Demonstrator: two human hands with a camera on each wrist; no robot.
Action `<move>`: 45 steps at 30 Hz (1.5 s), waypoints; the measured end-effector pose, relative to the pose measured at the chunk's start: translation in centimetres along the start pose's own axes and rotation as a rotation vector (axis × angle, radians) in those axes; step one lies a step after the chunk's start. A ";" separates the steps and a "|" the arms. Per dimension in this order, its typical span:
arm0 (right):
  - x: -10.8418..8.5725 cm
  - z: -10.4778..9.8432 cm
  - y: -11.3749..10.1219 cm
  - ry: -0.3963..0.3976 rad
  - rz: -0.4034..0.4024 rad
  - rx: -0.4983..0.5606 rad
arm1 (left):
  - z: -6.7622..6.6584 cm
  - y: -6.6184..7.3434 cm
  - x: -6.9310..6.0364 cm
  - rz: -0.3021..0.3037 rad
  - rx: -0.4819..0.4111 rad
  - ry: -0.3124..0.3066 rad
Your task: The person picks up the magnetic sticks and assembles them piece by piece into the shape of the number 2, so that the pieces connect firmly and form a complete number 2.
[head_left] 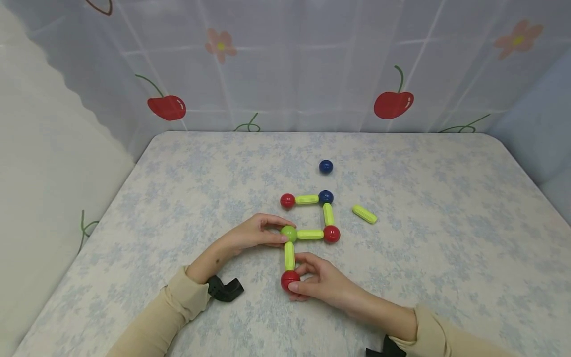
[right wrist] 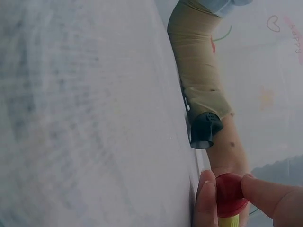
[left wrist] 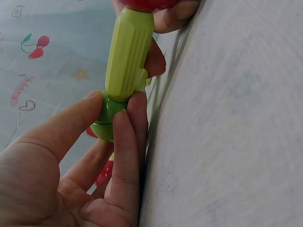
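Note:
My left hand (head_left: 250,234) pinches a green ball (head_left: 289,233) between thumb and fingers; the left wrist view shows the grip on the green ball (left wrist: 110,116) closely. With my right hand (head_left: 327,282) I hold a red ball (head_left: 290,280), thumb on its near side. A yellow-green ribbed rod (head_left: 289,256) joins these two balls. From the green ball another rod (head_left: 310,234) runs right to a red ball (head_left: 331,234). A further rod (head_left: 328,214) leads up to a blue ball (head_left: 326,197), and one more rod (head_left: 307,200) reaches a red ball (head_left: 287,201) at left.
Beyond the joined pieces lies a loose blue ball (head_left: 326,166). A loose yellow-green rod (head_left: 365,214) lies to their right. The table (head_left: 437,198) has a pale floral cover, and a printed curtain (head_left: 285,64) hangs behind its far edge.

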State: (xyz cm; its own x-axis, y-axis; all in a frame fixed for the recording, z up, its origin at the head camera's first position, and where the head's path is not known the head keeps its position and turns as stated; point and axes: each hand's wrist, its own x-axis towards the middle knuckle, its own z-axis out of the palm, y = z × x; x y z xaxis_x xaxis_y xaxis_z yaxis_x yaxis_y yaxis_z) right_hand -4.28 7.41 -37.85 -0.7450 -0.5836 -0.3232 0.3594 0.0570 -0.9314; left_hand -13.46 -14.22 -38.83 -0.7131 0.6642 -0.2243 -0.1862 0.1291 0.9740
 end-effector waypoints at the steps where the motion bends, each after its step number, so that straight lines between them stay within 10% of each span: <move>1: 0.0 0.0 0.0 0.004 -0.003 -0.003 | 0.0 0.0 0.0 0.001 -0.001 0.001; 18: 0.2 0.1 0.2 0.014 0.014 0.007 | 1.0 0.3 -2.6 0.084 0.252 0.109; 27: 0.0 -0.1 0.2 0.020 -0.019 0.045 | 1.9 0.3 -4.0 0.101 0.260 -0.220; 37: -0.4 -0.6 -0.1 0.026 -0.025 0.072 | 2.9 -0.5 -3.5 0.135 0.220 -0.176; 45: -1.6 -4.0 -3.0 -0.057 -0.132 -0.389 | 3.2 -0.7 -3.1 0.127 0.243 -0.126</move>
State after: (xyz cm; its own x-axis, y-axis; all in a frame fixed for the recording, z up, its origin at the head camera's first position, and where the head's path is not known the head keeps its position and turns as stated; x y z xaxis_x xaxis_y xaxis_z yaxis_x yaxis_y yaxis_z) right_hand -6.38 11.40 -35.21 -0.7341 -0.6500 -0.1967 0.0151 0.2740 -0.9616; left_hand -8.93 -14.02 -38.69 -0.6284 0.7702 -0.1091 0.0774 0.2015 0.9764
